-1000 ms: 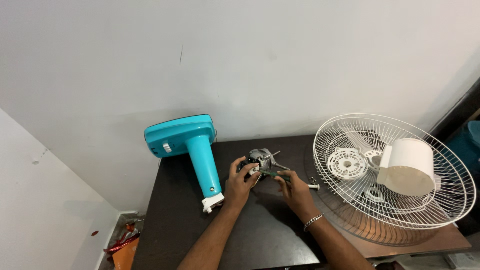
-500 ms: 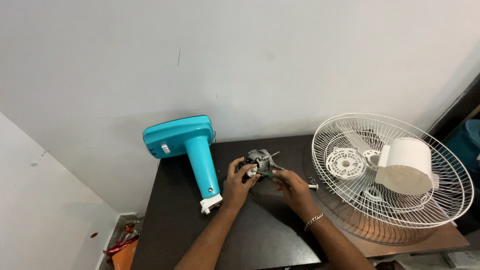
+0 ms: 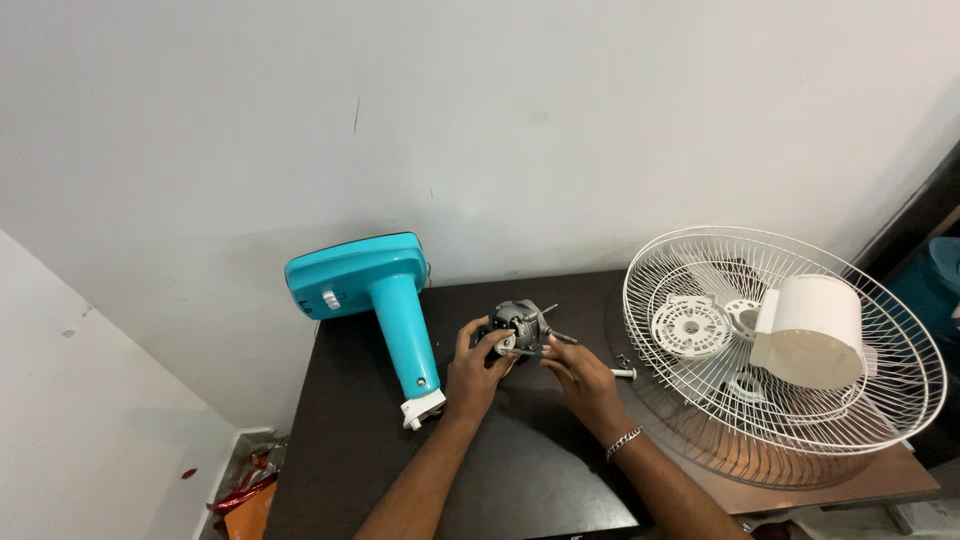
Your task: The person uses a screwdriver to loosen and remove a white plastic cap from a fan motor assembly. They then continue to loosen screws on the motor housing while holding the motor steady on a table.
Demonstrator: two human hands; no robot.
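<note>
Hardly anything has moved since the earlier pictures: both hands stay close together on the small grey fan motor (image 3: 517, 322), and it sits in the same spot near the back of the dark table (image 3: 350, 450). The left hand (image 3: 476, 370) is wrapped around the left side and bottom of the motor and holds it up a little off the table. The right hand (image 3: 580, 378) is just to the right of the motor, and its fingers pinch a thin green-handled tool (image 3: 522, 352) that points at the front of the motor. The two hands almost touch, with the motor between them and a bit above them. A thin metal shaft (image 3: 556, 335) sticks out of the motor toward the right. A silver bracelet (image 3: 622, 442) is on the right wrist. To the left of the left hand lies the turquoise fan stand (image 3: 375, 290), tipped on its side, with its white end (image 3: 424, 408) near the left wrist. To the right is a big white wire fan guard (image 3: 790, 345), lying flat, with a white motor cover (image 3: 808, 330) resting in it. A small bolt (image 3: 622, 373) lies on the table between the right hand and the guard.
</note>
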